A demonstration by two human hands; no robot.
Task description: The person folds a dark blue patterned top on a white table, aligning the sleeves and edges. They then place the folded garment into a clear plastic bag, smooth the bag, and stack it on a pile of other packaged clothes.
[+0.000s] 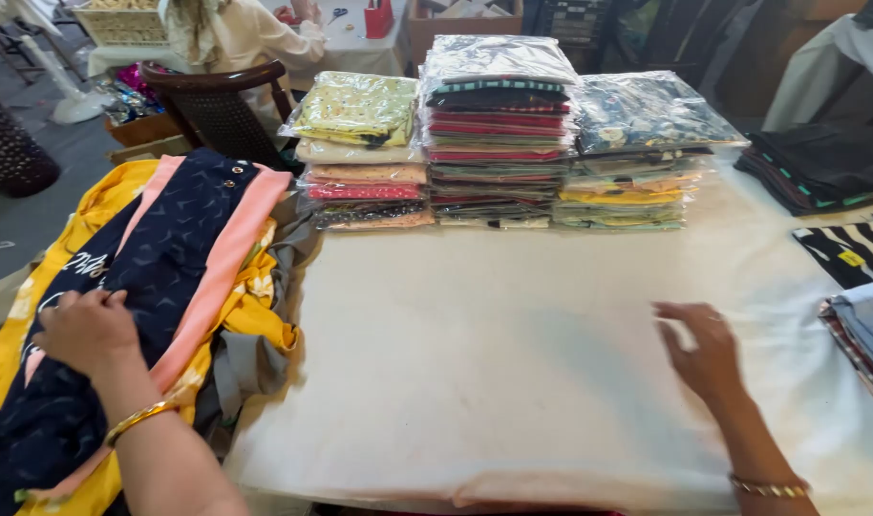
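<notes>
Left hand (pixel 85 330) grips the navy garment (pixel 159 268); right hand (pixel 706 346) rests spread, empty, on the white cloth (pixel 475 334).
The garment lies under the left fingers atop a loose pile; tugging could drag the yellow clothes (pixel 255 320) beneath off the edge.

Three stacks of bagged garments (pixel 499 134), wooden chair (pixel 212 105), striped fabric (pixel 852 250)

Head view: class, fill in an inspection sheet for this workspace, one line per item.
Surface: table under a cream cloth, bare in the middle.
Job's things: navy and pink garment on a yellow garment pile at the table's left edge.
Clutter: three stacks of bagged clothes at the back; folded clothes on the right.
Hands: left hand grips the navy garment; right hand open on the cloth.
Cables: nothing seen.
Surroundings: chair; a seated person behind.
</notes>
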